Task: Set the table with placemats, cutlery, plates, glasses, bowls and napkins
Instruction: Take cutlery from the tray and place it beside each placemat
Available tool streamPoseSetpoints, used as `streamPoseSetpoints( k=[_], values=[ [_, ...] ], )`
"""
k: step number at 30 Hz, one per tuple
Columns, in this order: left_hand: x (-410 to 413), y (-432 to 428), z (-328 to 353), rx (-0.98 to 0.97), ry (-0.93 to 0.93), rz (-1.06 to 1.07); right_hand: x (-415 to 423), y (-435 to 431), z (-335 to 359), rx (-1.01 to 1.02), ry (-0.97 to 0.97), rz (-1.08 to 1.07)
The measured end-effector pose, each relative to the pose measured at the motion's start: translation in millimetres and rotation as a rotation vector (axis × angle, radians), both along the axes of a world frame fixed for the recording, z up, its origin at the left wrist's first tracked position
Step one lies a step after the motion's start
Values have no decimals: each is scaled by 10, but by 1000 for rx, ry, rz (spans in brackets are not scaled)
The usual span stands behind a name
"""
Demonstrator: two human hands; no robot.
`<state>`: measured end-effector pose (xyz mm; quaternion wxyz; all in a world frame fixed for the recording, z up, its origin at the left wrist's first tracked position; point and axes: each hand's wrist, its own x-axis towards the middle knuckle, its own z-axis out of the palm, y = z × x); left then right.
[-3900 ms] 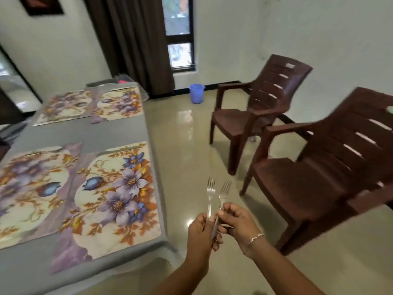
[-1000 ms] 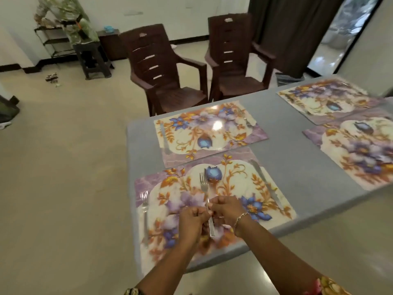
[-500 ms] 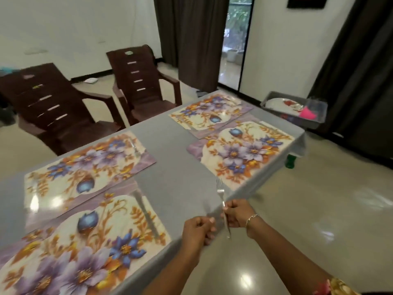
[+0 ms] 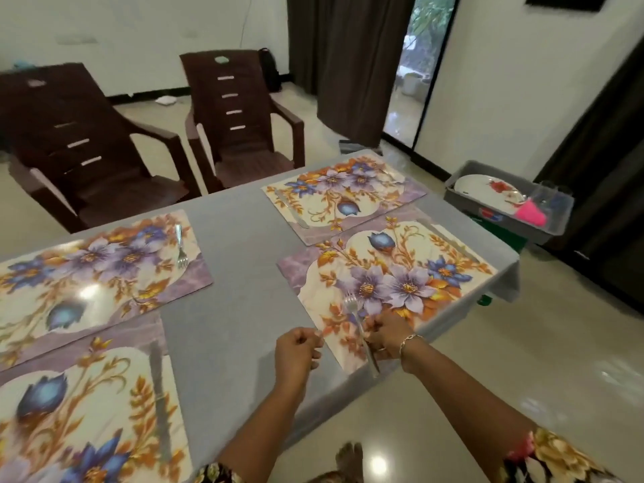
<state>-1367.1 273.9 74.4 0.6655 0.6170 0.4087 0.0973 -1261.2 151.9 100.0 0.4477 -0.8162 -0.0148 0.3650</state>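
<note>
Fork [image 4: 353,310] | pinched by right hand [image 4: 386,338], long axis near-vertical in frame, tines up | over placemat [image 4: 418,266] lower-left margin | left hand [image 4: 296,348] curled, empty, just beside mat

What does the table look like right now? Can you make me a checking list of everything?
Surface: grey-covered table with four floral placemats on it.
Job's things: silver metal fork held over the near-right floral placemat; a knife lies along that mat's right edge; a second fork lies on the far-left placemat.
Clutter: nothing seen.
Grips: right hand pinches the held fork; left hand is curled, holding nothing.
Cables: nothing seen.
Surroundings: two brown plastic chairs behind the table; grey plastic tub with white plates beside its right end; dark curtains.
</note>
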Motion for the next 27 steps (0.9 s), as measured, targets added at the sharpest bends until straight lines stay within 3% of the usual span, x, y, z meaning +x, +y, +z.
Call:
streamPoseSetpoints(
  k=[7, 15, 27],
  values=[
    [444, 241, -83, 176, 64, 182, 627, 532, -87, -34, 62, 231],
    [478, 338, -152, 376, 159, 200, 830, 953, -274, -57, 117, 333],
    [560, 186, -272, 663, 431, -321, 890, 1099, -353, -175, -1, 502]
  ],
)
